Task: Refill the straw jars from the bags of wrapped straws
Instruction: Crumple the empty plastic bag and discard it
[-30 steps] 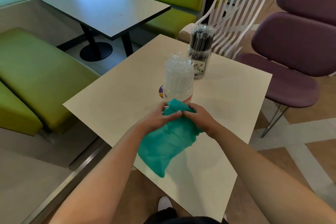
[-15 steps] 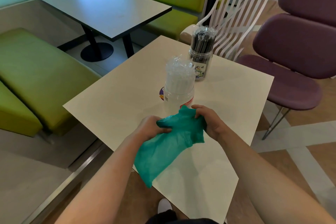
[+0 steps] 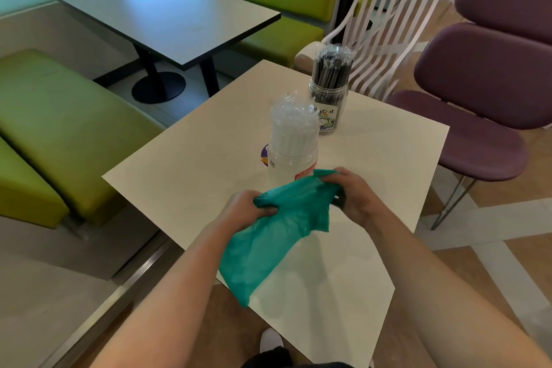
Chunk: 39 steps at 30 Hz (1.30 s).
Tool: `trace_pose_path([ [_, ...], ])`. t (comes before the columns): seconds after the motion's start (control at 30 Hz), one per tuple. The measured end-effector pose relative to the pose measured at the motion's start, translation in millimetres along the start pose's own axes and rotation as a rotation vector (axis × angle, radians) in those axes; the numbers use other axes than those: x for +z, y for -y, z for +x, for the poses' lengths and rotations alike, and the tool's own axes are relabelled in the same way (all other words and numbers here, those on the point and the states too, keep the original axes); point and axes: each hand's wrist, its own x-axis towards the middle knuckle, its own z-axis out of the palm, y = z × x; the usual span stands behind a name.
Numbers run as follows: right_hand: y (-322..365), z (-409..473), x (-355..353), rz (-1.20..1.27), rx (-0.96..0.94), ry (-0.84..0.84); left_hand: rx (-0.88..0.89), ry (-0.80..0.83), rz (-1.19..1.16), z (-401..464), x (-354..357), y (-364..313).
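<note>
- The left hand (image 3: 245, 209) and the right hand (image 3: 351, 194) are both closed on the top edge of a green bag (image 3: 268, 239), one at each side of its mouth, above the beige table (image 3: 185, 176).
- The step in hand seems to be opening the bag; what is inside I cannot tell, the plastic hides it.
- The jar of white straws (image 3: 292, 140) stands just behind the bag; the jar of black straws (image 3: 328, 92) stands farther back. Both look quite full.
- Next, the mouth should be opened wide enough for one hand to reach in.
</note>
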Motion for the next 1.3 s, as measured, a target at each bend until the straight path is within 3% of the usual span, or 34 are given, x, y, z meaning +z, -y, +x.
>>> trace_pose_path([
  [0.1,-1.6,0.9,-8.3,0.091,-0.045,-0.016,-0.012,-0.019,-0.035,0.1,-5.4,2.1],
  [0.23,-13.4,-10.2,-5.6,-0.337,0.161,0.215,0.024,0.018,-0.107,-2.0,-4.5,-0.9],
  [0.3,-18.8,-16.1,-1.0,-0.440,0.213,0.306,0.050,0.045,-0.111,-3.1,-1.2,-3.5],
  [0.53,-5.9,-14.1,-12.5,-0.129,0.156,0.068,0.001,0.020,-0.068,-4.7,-4.3,10.5],
  [0.67,0.6,-9.5,-21.4,0.090,0.027,-0.069,-0.028,-0.005,-0.094,-5.7,-3.8,14.0],
  [0.77,-4.9,-13.0,-16.3,0.148,-0.019,-0.009,-0.043,-0.044,-0.169,-7.5,-1.6,11.6],
  [0.9,-31.5,-23.0,-4.9,-0.094,0.165,0.172,-0.089,-0.010,-0.427,-12.8,3.1,8.3],
  [0.97,-42.9,-28.5,-0.3,-0.104,0.194,0.230,-0.121,0.051,-0.602,-15.5,5.0,6.1],
  [1.13,-43.3,-32.8,0.7,0.025,0.047,0.090,-0.148,0.199,-0.896,-22.6,5.7,5.5],
  [1.3,-34.2,-35.1,-5.1,0.312,0.087,0.091,-0.177,0.165,-0.959,-20.3,11.3,3.4],
])
